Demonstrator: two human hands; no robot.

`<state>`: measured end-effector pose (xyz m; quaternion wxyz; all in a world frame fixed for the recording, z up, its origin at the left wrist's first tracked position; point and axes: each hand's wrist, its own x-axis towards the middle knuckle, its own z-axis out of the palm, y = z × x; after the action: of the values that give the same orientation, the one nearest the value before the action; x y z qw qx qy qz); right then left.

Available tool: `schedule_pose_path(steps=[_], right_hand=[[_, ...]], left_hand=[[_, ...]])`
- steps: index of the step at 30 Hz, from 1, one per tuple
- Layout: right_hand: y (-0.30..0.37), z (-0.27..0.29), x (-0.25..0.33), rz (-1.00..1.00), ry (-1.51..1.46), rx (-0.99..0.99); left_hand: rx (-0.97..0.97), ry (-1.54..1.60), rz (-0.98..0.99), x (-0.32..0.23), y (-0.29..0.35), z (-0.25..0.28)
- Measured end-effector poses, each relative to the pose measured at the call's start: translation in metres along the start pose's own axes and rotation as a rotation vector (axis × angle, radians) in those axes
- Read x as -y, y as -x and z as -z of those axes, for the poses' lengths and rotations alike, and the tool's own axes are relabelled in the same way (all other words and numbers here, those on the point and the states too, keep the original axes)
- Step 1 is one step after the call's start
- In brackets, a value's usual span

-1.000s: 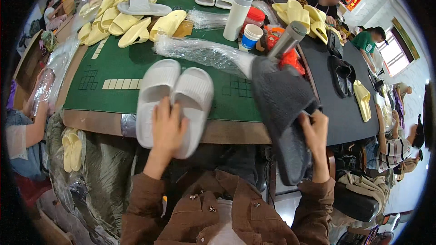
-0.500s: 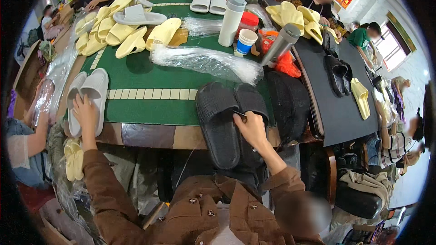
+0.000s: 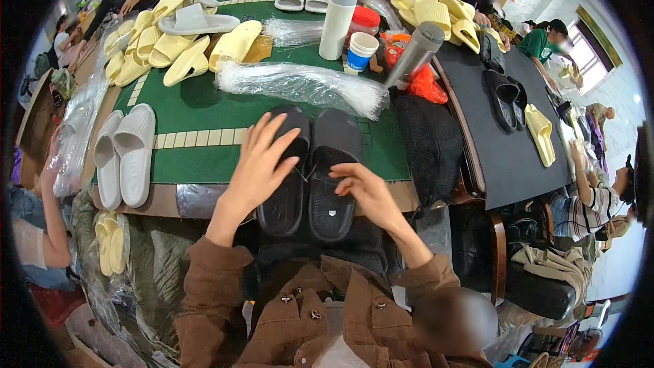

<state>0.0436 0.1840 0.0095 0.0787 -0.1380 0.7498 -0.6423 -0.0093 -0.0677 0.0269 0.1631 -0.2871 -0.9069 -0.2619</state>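
A pair of black slippers lies side by side at the table's near edge, toes pointing away from me. My left hand reaches over the left slipper, fingers spread, covering part of its strap. Beside the right slipper's footbed, my right hand has loosely bent fingers set apart, with nothing seen in them. A thin tie shows between the two slippers near their straps. Farther left stands a pair of grey slippers, touched by neither hand.
A clear bag of thin white ties lies beyond the black slippers. Behind it are a white bottle, a paper cup and a grey tumbler. Yellow slippers pile at far left. A black bag sits right. Co-workers sit around.
My left hand has left the grey slippers and come right to the black pair. My right hand has let go of the thin tie. The black slippers have shifted left and straightened.
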Motion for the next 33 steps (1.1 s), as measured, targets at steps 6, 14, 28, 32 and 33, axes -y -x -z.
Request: schedule_pose_path(steps=[6, 14, 28, 32, 33], right_hand=[[0.028, 0.026, 0.021, -0.078, -0.057, -0.168], [0.057, 0.065, 0.084, 0.222, -0.170, -0.540], [0.037, 0.082, 0.168, 1.162, 0.117, -0.962], [-0.008, 0.035, 0.146, 0.590, 0.397, -0.518], [-0.026, 0.027, 0.135, 0.502, 0.384, -0.399]], left_hand=[[0.121, -0.137, -0.054, -0.012, -0.026, -0.036], [0.006, -0.204, -0.024, -0.019, -0.022, -0.042], [-0.123, -0.269, 0.057, -0.040, -0.015, -0.057], [-0.179, -0.266, 0.066, -0.037, -0.010, -0.066], [-0.182, -0.270, 0.070, -0.038, -0.010, -0.067]])
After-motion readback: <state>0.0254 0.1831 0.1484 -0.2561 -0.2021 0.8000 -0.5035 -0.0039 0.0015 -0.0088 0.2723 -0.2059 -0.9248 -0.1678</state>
